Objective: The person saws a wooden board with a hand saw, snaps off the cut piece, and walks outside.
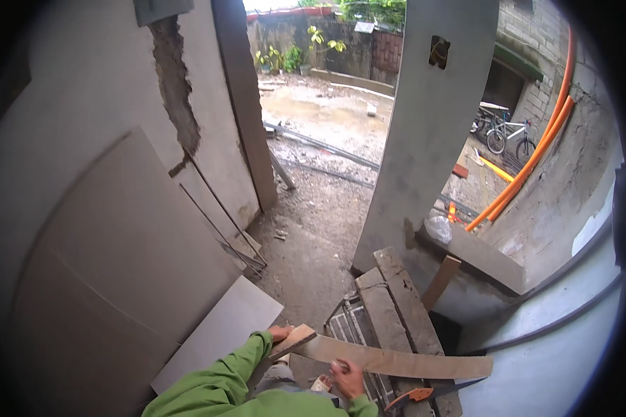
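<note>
- While both green-sleeved arms reach forward, the left hand [280, 333] clamps the tile strip's [396, 361] left end.
- Right hand [346, 379] grips its near edge; strip spans the stacked planks [396, 306].

Your view holds one sign and one package; no screens or labels can be made out.

Sign: a small pale rectangular board [364, 26] at your 12 o'clock, far off, set high against the dark boundary wall [341, 55] and tilted slightly. Its face is too small to read.

Package: a crumpled, whitish translucent plastic bag [438, 228] at your 3 o'clock, resting on the near end of the concrete ledge [483, 256]. Its contents cannot be told.
</note>
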`<state>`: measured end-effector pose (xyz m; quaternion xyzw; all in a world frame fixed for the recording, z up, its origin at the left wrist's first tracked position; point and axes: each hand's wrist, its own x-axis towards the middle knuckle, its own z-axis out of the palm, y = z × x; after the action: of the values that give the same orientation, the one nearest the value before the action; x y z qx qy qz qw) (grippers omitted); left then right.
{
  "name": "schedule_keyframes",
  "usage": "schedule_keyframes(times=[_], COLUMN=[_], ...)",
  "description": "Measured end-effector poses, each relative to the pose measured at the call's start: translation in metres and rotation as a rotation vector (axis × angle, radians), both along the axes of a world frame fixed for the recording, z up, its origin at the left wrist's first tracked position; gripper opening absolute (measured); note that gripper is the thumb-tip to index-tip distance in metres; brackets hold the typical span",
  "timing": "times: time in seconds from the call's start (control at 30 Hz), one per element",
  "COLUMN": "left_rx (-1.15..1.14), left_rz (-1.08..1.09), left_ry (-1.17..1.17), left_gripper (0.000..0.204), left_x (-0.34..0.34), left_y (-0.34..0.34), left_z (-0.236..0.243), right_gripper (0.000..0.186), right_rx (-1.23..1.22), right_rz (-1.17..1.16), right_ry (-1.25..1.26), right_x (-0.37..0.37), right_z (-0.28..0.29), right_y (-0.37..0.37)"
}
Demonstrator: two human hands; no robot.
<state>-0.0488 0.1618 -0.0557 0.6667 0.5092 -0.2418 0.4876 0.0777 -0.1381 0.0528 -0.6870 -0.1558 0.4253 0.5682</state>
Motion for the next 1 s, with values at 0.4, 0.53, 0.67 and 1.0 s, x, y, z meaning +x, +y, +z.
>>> schedule_keyframes(times=[0.4, 0.53, 0.67, 1.0], left_rx=[-0.001, -0.581, -0.687, -0.555], left_rz=[-0.117, 0.027, 0.065, -0.018], left_ry=[-0.123, -0.027, -0.098, -0.454], left_gripper=[0.063, 0.058, 0.05, 0.047], left_x=[-0.026, 0.0, -0.021, -0.015], left_y=[-0.004, 0.023, 0.037, 0.03], left_z=[-0.167, -0.027, 0.028, -0.006], right_gripper=[0.038, 0.025, 0.024, 0.053], right_rx=[-0.218, -0.035, -0.07, 0.419], right_rz=[0.132, 0.066, 0.232, -0.274], right_ry=[0.274, -0.279, -0.126, -0.137], right_x=[-0.013, 0.019, 0.088, 0.119], right_z=[0.029, 0.01, 0.137, 0.203], right_y=[0.133, 0.125, 0.187, 0.315])
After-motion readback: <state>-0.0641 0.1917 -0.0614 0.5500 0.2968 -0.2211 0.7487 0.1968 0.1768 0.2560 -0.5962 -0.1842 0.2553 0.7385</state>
